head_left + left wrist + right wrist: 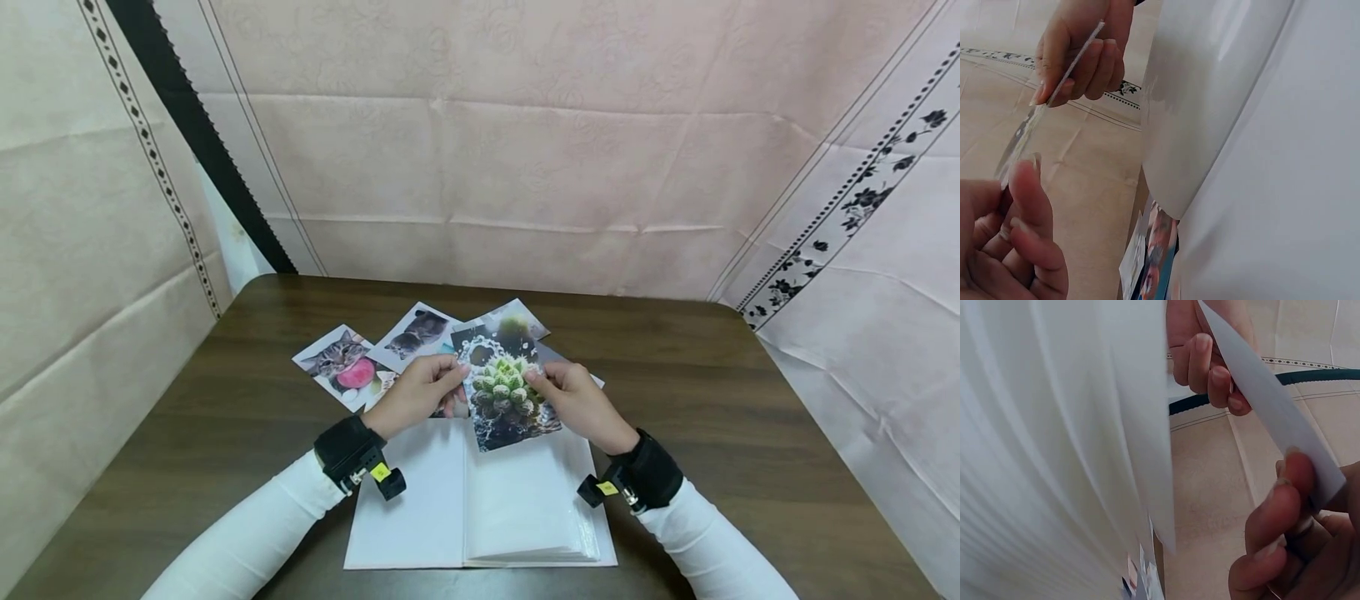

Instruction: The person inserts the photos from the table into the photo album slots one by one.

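A photo of a green succulent [504,400] is held up above an open photo album [408,508]. My left hand [426,385] pinches its left edge, and my right hand [577,402] pinches the right edge with the thumb on the picture side. In the left wrist view the photo [1079,62] appears nearly edge-on between both hands. Its white back [1272,406] faces the right wrist view, with the fingers [1272,515] of my right hand curled behind it. Clear sleeve pages [525,508] lie on the album's right side.
Several loose photos lie overlapping behind the album, among them a cat photo [337,362] and a photo of a dark animal [416,332]. All rest on a brown wooden table [750,433]. Patterned cloth [525,167] hangs beyond the table's far edge.
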A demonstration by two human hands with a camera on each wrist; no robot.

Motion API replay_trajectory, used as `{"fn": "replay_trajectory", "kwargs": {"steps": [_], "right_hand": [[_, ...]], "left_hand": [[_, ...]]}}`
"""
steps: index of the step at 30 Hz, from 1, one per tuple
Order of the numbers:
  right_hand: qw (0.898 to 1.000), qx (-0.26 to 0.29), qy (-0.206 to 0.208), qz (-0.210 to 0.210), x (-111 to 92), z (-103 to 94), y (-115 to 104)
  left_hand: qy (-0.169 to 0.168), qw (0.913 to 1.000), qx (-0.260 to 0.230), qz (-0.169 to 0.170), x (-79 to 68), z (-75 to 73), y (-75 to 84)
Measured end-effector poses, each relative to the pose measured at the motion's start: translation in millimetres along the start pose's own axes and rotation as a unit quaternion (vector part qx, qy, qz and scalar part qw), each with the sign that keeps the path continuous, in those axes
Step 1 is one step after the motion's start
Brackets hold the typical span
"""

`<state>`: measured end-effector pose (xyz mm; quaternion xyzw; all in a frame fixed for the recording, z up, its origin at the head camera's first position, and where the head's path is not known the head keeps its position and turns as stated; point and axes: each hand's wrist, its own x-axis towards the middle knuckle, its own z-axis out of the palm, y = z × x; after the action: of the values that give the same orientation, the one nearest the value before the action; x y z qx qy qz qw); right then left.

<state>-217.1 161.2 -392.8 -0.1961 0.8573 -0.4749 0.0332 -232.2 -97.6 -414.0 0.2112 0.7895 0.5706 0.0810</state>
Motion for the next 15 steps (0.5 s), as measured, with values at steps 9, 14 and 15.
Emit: {"fn": "replay_trajectory", "kwargs": {"steps": [9, 14, 15], "right_hand": [[1.000, -0.008, 0.005, 0.005, -0.4, 4.3, -3.2], [1.000, 0.001, 0.018, 0.022, -0.4, 4.6, -2.6], [0.999, 0.005, 0.021, 0.025, -0.2, 4.8, -2.3]], "left_hand": [[-0.034, 0.9993, 0.016, 0.003, -0.9, 0.8, 2.6], [-0.083, 0.9964, 0.016, 0.000, -2.4, 0.4, 4.0], [-0.090, 0.9958, 0.017, 0.000, -3.1, 0.3, 4.2]]}}
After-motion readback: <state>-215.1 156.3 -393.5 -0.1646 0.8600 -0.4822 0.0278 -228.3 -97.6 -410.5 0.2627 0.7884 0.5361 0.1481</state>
